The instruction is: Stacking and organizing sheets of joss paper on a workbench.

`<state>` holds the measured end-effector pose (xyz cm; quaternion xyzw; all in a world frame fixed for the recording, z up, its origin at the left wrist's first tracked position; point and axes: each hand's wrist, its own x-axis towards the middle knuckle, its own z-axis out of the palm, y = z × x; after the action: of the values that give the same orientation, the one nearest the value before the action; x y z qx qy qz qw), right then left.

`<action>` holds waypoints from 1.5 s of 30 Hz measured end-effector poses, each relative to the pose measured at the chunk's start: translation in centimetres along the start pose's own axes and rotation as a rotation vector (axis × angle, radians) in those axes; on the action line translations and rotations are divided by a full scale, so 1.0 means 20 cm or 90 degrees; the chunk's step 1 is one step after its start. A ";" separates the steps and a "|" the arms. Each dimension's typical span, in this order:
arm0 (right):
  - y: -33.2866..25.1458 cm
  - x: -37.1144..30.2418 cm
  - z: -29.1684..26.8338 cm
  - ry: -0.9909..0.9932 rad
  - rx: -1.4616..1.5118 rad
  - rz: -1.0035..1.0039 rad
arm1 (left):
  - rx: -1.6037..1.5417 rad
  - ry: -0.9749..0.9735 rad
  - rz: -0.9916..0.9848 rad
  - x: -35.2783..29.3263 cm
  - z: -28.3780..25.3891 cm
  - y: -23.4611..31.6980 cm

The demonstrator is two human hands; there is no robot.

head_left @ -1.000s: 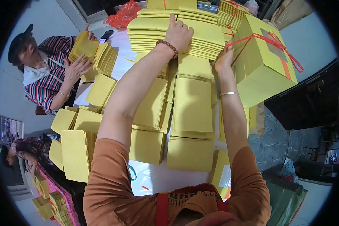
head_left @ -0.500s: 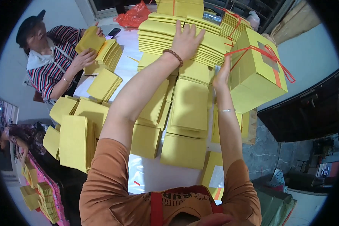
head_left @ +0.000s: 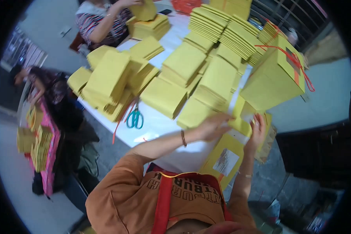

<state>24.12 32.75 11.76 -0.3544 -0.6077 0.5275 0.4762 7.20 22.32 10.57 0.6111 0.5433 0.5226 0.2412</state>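
A yellow piece (head_left: pixel 239 125) lies between the two hands, near the right edge of the bench (head_left: pixel 156 134). From the left hand (head_left: pixel 213 128) it lies to the right; from the right hand (head_left: pixel 256 128) it lies to the left, so the hands flank it, and neither is clearly the nearer. Its long axis is hard to tell, as hands and blur cover its outline, though it seems to run away from the person, leaning a little to the right.

The left fingers reach to its left edge, bent and smeared by motion; whether they grip it or only touch it, I cannot tell. The right fingers point up and curl slightly inward at its right side; I cannot tell if they hold anything.

Just nearer the person lies a yellow package (head_left: pixel 222 160) with a pale label, slanting from lower left to upper right. Just beyond the hands stands a yellow box (head_left: pixel 271 84) bound with red string (head_left: pixel 298 66). Leftward and beyond are stacks of folded yellow pieces (head_left: pixel 218 80); farther left lie teal-handled scissors (head_left: pixel 135 119), well apart from both hands. Across the bench sits a co-worker in a striped top (head_left: pixel 101 27).
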 end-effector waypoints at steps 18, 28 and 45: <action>0.35 -0.79 -0.55 0.191 -0.063 0.235 | 0.054 0.150 -0.183 -0.78 0.46 0.05; 0.34 -0.97 -0.48 0.070 0.150 0.311 | -0.022 -0.030 -0.332 -0.75 0.56 -0.01; 0.39 -1.12 -0.64 -0.165 -0.511 -0.036 | 0.366 -0.380 0.242 -0.79 0.48 0.08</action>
<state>42.47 17.18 -0.62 -0.4256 -0.8292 0.2760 0.2347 18.69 9.95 2.78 0.8660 0.4512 0.1864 0.1080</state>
